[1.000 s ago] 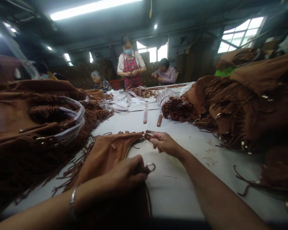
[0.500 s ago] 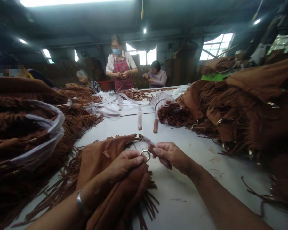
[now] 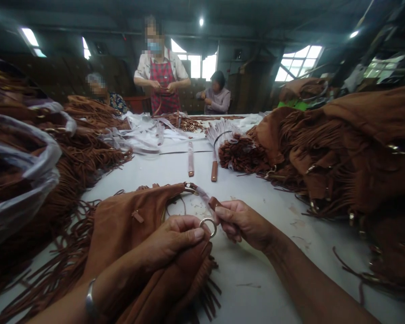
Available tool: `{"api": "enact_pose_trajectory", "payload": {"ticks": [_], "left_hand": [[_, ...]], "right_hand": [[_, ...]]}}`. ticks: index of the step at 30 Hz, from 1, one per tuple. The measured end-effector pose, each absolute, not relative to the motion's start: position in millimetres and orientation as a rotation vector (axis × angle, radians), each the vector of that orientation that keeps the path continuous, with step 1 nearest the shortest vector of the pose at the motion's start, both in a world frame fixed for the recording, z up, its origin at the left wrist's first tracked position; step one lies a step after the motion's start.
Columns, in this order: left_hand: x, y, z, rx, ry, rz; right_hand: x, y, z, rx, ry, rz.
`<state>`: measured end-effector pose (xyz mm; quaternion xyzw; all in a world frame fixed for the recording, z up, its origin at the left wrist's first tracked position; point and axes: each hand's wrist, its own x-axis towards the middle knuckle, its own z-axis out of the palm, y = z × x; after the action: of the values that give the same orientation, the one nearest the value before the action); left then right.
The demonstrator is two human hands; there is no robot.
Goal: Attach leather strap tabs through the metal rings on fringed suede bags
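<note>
While my left hand still pinches the metal ring of the bag, my right hand, fingers closed on the strap end, now holds it slightly higher above that ring.

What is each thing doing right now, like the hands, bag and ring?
Left hand: shut on the metal ring.
Right hand: shut on the strap end.
Fringed bag: slumped on the table, fringe spread out.
Loose straps: lying flat, untouched.
</note>
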<state>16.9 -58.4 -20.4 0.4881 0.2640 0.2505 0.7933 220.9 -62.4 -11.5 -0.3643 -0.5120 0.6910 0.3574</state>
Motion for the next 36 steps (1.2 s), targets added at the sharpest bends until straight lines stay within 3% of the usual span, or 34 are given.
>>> {"api": "enact_pose_trajectory", "payload": {"ticks": [36], "left_hand": [[22,-66,-24,1.131,0.549,0.540]], "right_hand": [[216,-65,-18,-0.917,-1.252,2.053]]}}
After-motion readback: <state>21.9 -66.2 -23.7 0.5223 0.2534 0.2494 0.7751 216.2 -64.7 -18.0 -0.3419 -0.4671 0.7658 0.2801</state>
